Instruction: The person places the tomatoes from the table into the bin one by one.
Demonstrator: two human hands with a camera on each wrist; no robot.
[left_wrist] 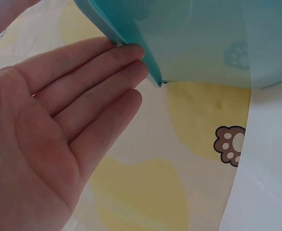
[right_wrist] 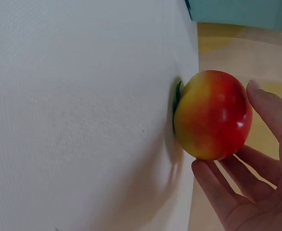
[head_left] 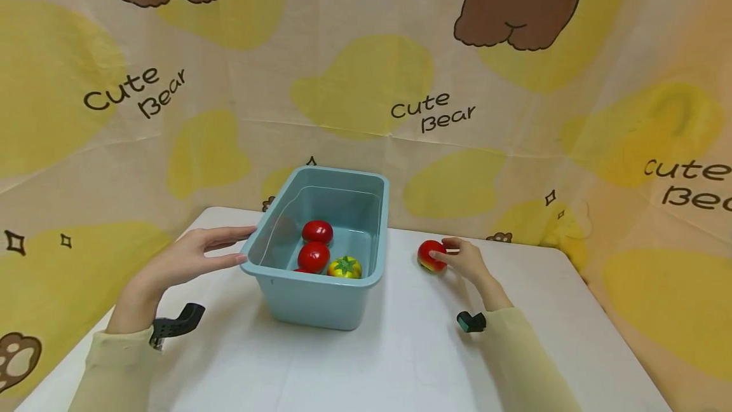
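Note:
A light blue plastic bin (head_left: 320, 301) stands on the table with several toy tomatoes inside. Two of them, a red tomato (head_left: 317, 232) and another red tomato (head_left: 313, 257), lie next to a yellow tomato (head_left: 345, 267) with a green calyx. My left hand (head_left: 197, 256) rests straight fingertips against the bin's left rim, its palm free in the left wrist view. To the right of the bin, a red-and-yellow tomato (right_wrist: 213, 115) sits calyx-down on the table. Around its side my right hand (right_wrist: 256, 178) spreads thumb and fingers, very near or touching it.
The white table (head_left: 412, 361) backs onto a hanging cloth (head_left: 354, 11) printed with bears and yellow patches. A dark wrist mount (head_left: 177, 323) juts from the left sleeve, and a smaller mount (head_left: 471, 322) from the right.

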